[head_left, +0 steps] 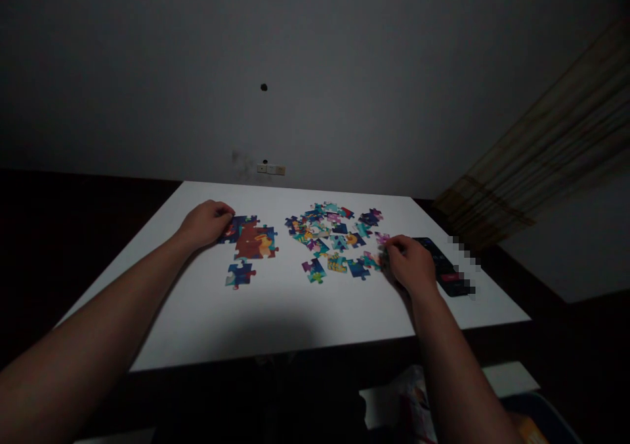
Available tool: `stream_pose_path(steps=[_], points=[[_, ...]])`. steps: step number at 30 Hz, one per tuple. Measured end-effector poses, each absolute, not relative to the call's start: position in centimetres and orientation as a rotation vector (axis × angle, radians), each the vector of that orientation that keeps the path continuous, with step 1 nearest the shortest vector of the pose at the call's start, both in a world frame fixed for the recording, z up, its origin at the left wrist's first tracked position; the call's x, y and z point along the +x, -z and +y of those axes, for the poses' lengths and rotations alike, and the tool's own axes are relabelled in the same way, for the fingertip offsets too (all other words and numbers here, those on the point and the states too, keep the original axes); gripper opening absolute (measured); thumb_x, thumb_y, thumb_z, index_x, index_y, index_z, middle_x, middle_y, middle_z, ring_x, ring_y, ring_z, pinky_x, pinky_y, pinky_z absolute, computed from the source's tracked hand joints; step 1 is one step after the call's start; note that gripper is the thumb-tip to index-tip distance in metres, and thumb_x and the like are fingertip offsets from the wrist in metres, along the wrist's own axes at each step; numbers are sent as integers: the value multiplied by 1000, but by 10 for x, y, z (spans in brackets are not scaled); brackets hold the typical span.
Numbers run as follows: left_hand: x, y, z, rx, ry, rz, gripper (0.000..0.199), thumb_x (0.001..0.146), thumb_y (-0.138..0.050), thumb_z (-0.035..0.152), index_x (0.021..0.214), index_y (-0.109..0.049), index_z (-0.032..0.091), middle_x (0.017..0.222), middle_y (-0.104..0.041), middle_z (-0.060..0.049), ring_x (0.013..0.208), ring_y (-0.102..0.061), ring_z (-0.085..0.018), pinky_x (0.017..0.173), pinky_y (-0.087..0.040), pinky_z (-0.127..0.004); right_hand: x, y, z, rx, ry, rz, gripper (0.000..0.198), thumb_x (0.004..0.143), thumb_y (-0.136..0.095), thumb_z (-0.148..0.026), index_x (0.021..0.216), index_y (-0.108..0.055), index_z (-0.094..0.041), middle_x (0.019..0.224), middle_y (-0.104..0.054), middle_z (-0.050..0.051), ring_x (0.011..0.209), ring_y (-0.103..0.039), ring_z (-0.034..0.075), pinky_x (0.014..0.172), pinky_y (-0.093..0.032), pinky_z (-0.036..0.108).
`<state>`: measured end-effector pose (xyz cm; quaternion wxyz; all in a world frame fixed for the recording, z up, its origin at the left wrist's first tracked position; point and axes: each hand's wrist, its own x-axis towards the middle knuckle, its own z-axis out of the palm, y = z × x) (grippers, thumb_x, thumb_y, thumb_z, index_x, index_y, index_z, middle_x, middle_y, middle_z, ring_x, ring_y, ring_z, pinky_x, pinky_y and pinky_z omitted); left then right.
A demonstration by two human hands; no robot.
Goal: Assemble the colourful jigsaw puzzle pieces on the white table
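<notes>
At the left of the white table, my left hand (205, 224) has its fingers pinched together at the left edge of a joined jigsaw puzzle section (253, 239), on a dark blue and red jigsaw piece (228, 235) there. The section shows a brown animal shape. Just below it lies a separate blue jigsaw piece (241, 274). My right hand (411, 262) is closed at the right side of the loose pieces, thumb and fingers around a pinkish jigsaw piece (382, 239), partly hidden by the fingertips. Many loose puzzle pieces (315, 229) overlap in a pile between the hands.
A dark phone (445, 270) lies on the white table (207, 326), right of my right hand. The grey wall (344, 90) with a socket (271, 169) stands behind. A striped curtain (536, 129) hangs at the right. Bags (413, 398) sit below the front edge.
</notes>
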<state>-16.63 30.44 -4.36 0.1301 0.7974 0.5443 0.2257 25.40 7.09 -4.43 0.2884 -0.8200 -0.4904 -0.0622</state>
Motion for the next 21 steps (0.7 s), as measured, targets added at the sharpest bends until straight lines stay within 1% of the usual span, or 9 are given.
stream_pose_path(steps=[3,8,17,21], points=[[-167,45,306,2332,-640,1578,35,77,-49,42,94,-71,21,94,-69,-6,81,-63,-23,73,-47,-32,256,44,70,-2220,151,-1222,25,80,-47,-35,84,-69,-22,78,-67,4,73,-57,21,57,-31,28],[-168,46,307,2375,-655,1565,35,78,-48,43,94,-72,22,100,-68,-7,87,-62,-24,74,-47,-32,254,42,70,-2202,106,-1116,27,80,-47,-39,79,-69,-22,73,-66,3,69,-56,21,55,-29,28],[-165,41,304,2356,-599,1587,33,76,-49,43,92,-72,24,101,-68,-6,91,-61,-26,78,-47,-33,257,43,68,-2134,141,-1107,30,80,-44,-37,78,-68,-20,70,-65,4,67,-55,21,57,-31,28],[-164,38,301,2338,-601,1580,33,75,-51,41,93,-72,23,102,-69,-6,93,-61,-27,80,-47,-34,257,43,68,-2118,165,-1097,27,79,-44,-34,75,-67,-20,67,-63,3,65,-55,20,58,-32,28]])
